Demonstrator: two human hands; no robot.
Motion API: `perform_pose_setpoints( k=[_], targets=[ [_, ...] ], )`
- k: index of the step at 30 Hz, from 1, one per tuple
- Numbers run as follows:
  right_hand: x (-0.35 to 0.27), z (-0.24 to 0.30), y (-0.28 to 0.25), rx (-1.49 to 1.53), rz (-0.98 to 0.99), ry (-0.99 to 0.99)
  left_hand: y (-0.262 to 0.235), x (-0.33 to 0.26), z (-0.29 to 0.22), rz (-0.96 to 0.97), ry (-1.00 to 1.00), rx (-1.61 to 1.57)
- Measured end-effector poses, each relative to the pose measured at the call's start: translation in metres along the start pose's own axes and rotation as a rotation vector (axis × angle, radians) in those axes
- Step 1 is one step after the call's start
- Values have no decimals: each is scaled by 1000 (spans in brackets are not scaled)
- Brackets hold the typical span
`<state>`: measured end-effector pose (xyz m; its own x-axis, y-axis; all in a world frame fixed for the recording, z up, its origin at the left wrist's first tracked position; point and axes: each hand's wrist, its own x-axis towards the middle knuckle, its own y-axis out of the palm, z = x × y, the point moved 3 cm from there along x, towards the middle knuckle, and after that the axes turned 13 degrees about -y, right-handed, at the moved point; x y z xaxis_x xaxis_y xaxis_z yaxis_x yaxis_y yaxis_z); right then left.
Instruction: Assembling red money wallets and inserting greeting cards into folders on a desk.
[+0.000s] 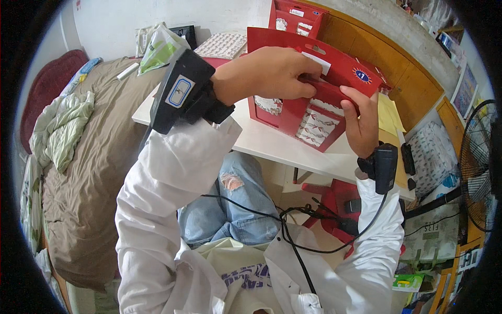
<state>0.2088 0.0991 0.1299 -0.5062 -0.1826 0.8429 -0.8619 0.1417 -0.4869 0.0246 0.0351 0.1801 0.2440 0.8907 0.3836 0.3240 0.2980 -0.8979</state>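
Observation:
A red cardboard box (286,123) stands upright on the white table (261,137). Through cut-out windows in its front, white pieces with small printed patterns show. Behind the top edge rises a taller red panel (277,42) with a hanging slot and a blue oval emblem. My left hand (269,73) reaches across, its fingers bent and closed on the box's upper edge, next to a white label. At the right upper corner, my right hand (363,120) grips the box with its thumb in front and fingers over the edge. What lies under the fingertips is hidden.
Another red box (297,20) stands behind, beside a stack of white patterned sheets (225,45). Yellow paper (389,115) lies at the table's right. A bed (104,157) is on the left, a black fan (478,165) on the right. Cables (285,217) hang over my lap near a red stool (334,206).

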Motion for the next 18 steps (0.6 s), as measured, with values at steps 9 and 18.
perform_pose_setpoints(
  k=[9, 18],
  targets=[
    [2, 2, -1, -20, -13, -33, -4, -1, -8, 32, 33, 11],
    [2, 3, -5, -43, 35, 63, -3, -3, -11, 15, 70, 60]
  ],
)
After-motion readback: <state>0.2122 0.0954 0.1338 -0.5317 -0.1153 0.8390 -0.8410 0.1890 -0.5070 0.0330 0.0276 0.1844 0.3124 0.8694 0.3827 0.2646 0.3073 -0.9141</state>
